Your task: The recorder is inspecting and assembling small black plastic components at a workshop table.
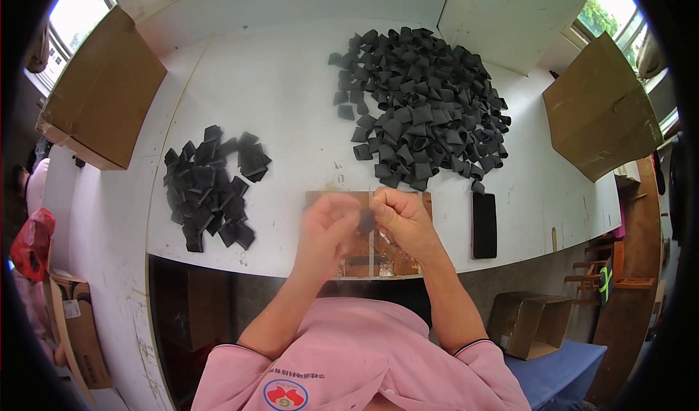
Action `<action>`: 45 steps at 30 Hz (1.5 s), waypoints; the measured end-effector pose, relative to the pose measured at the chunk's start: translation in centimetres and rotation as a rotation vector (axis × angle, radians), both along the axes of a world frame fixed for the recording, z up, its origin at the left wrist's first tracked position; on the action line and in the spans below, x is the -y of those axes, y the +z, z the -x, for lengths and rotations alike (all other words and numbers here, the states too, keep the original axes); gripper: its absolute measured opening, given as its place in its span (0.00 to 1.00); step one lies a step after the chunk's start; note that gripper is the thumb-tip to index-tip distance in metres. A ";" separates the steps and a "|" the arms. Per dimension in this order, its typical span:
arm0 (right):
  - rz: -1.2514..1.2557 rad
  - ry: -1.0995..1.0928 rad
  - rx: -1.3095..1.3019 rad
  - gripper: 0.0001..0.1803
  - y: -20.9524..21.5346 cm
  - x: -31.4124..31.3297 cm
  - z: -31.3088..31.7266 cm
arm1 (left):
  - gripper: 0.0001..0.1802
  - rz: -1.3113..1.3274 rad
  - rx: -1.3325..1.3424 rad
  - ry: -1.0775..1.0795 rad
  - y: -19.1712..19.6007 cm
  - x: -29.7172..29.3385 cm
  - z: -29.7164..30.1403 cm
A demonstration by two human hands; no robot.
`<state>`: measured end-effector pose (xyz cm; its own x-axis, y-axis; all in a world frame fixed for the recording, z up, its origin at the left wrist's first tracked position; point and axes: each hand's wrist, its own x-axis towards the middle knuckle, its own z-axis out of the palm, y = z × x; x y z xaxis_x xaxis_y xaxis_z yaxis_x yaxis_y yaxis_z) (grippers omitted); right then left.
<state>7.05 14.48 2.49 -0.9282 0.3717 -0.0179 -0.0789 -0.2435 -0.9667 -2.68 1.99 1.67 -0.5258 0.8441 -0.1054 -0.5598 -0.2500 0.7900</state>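
Observation:
A small black piece of soft-looking material is pinched between the thumb and fingers of my right hand. Close against its left side is my left hand, smeared by motion; whether its fingers grip the piece does not show. Both hands are over a brown board at the table's front edge. Beyond them to the right spreads a large heap of black looped pieces, some showing open ends. A smaller pile of flatter black pieces lies to the left.
The white table carries a black phone-like slab at right. Cardboard boxes stand at the far left and far right. An open carton rests beside a blue surface, lower right. A red bag hangs at left.

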 end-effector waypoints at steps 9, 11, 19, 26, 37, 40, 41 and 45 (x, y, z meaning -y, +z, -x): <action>-0.852 -0.483 -0.099 0.17 1.2 2.3 -1.8 | 0.12 -0.004 -1.135 0.128 2.8 -0.6 0.2; -0.973 -0.480 -0.119 0.22 1.4 2.8 -1.7 | 0.09 0.002 -1.007 0.160 2.5 -0.6 -0.2; -1.144 -0.595 -0.159 0.15 2.2 3.2 -0.4 | 0.04 -0.134 0.016 0.326 3.7 -0.2 -1.7; -0.949 -0.549 -0.208 0.08 -0.1 2.4 -0.3 | 0.04 -0.038 -0.125 0.348 2.0 0.3 -2.2; -1.044 -0.443 -0.245 0.08 0.6 1.4 0.1 | 0.04 -0.056 -0.091 0.326 2.1 0.5 -1.9; -1.013 -0.445 -0.256 0.08 0.2 1.5 -0.1 | 0.05 -0.057 -0.262 0.309 2.3 0.3 -1.7; -1.008 -0.441 -0.259 0.08 0.1 1.5 -0.1 | 0.05 -0.020 -0.474 0.341 2.5 -0.1 -1.5; -1.033 -0.446 -0.254 0.08 0.0 1.5 -0.1 | 0.04 0.051 -1.103 0.264 2.5 -0.5 0.2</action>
<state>7.15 12.94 2.54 -0.6438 0.3965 0.6545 -0.1796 0.7531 -0.6329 -2.84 2.49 4.22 -0.5140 0.7011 0.4943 0.5129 -0.2107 0.8322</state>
